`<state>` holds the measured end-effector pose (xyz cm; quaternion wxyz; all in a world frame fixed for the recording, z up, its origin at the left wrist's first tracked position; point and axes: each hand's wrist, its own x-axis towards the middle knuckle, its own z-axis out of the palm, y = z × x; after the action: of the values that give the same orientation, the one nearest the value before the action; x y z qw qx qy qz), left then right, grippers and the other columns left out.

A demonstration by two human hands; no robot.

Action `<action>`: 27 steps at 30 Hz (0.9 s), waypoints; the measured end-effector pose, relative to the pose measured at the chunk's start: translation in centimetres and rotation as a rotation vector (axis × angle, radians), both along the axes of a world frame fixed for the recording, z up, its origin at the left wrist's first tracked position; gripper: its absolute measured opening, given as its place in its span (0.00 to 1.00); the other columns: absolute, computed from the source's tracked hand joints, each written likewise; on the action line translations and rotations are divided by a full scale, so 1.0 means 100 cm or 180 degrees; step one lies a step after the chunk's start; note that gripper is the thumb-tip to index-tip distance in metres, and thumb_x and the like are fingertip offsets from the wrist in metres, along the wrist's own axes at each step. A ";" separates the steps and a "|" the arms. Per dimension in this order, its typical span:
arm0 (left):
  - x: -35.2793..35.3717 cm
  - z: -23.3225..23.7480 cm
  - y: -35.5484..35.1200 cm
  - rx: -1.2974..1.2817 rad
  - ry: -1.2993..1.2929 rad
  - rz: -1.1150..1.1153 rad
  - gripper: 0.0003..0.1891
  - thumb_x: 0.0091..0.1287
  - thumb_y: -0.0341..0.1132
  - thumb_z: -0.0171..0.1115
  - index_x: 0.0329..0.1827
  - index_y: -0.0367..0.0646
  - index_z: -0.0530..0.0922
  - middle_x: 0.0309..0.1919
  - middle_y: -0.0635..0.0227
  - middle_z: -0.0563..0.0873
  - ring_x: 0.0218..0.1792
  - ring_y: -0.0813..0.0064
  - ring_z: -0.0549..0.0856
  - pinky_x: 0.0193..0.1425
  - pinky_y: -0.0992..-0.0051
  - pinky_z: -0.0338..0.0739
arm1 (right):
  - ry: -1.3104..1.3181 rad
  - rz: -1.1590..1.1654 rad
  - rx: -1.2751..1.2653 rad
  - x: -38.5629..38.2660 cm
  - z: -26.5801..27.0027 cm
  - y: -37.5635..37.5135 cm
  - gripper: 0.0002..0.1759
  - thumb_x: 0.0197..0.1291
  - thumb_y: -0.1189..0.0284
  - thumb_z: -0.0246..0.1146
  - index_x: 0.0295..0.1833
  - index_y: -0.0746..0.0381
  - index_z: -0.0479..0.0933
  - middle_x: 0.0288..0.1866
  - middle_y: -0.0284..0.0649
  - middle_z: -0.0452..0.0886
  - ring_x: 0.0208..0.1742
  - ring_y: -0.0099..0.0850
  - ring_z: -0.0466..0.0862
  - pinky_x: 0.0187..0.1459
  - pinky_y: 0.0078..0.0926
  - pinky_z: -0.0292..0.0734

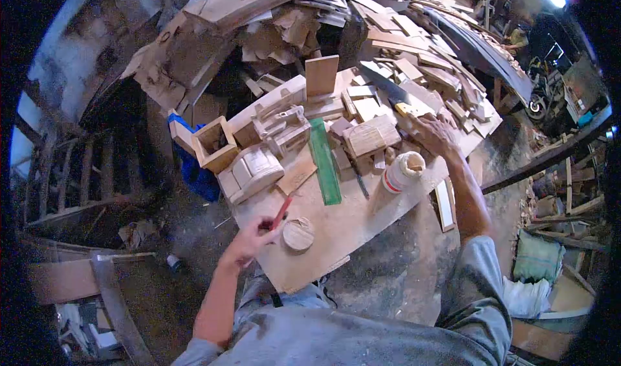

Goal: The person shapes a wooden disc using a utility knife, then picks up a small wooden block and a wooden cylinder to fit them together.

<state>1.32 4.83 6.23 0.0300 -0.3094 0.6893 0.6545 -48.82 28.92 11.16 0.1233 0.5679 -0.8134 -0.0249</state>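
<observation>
My left hand [249, 240] is closed on a red pencil-like tool [282, 212], close to a round wooden disc [298, 234] near the front of the workbench board [284, 272]. On the right, my right hand [436, 133] reaches to the handle [414, 109] of a handsaw [386, 84]; its fingers are partly hidden, and whether they grip the handle is unclear. A white bottle [402, 173] with a red band stands nearer me than that hand. A green strip [325, 162] lies mid-board, beside a wooden block [372, 136].
An open wooden box [215, 144] and a carved wooden piece [252, 172] sit at the left. Many wood offcuts [420, 49] are heaped behind. A person [517, 37] is far off at the upper right. A green sack [539, 257] lies at the right.
</observation>
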 end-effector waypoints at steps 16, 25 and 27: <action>-0.016 -0.003 0.084 0.0576 0.1014 -0.1320 0.22 0.60 0.28 0.72 0.55 0.38 0.72 0.48 0.61 0.82 0.46 0.67 0.86 0.51 0.69 0.82 | -0.2785 -0.1286 -0.3479 0.389 -0.005 0.058 0.29 0.66 0.59 0.63 0.65 0.68 0.71 0.51 0.40 0.82 0.45 0.32 0.82 0.47 0.31 0.78; 0.019 0.008 0.069 -0.0129 0.2581 -0.3331 0.19 0.56 0.28 0.71 0.51 0.37 0.77 0.48 0.50 0.80 0.49 0.51 0.82 0.50 0.62 0.79 | -0.3688 -0.3412 -0.6336 0.574 -0.047 -0.031 0.17 0.73 0.70 0.54 0.61 0.68 0.70 0.46 0.40 0.80 0.48 0.31 0.82 0.54 0.30 0.76; 0.010 -0.020 0.030 -0.0618 0.2169 -0.3449 0.19 0.57 0.33 0.71 0.51 0.39 0.78 0.51 0.52 0.79 0.50 0.52 0.82 0.51 0.62 0.80 | -0.3448 -0.3289 -0.6654 0.604 -0.038 -0.046 0.16 0.71 0.72 0.55 0.60 0.67 0.70 0.41 0.39 0.80 0.43 0.31 0.81 0.50 0.29 0.76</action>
<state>2.31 7.83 4.24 0.1075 0.3061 0.7747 0.5427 11.55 24.37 7.39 0.1393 -0.2400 -0.5171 0.8097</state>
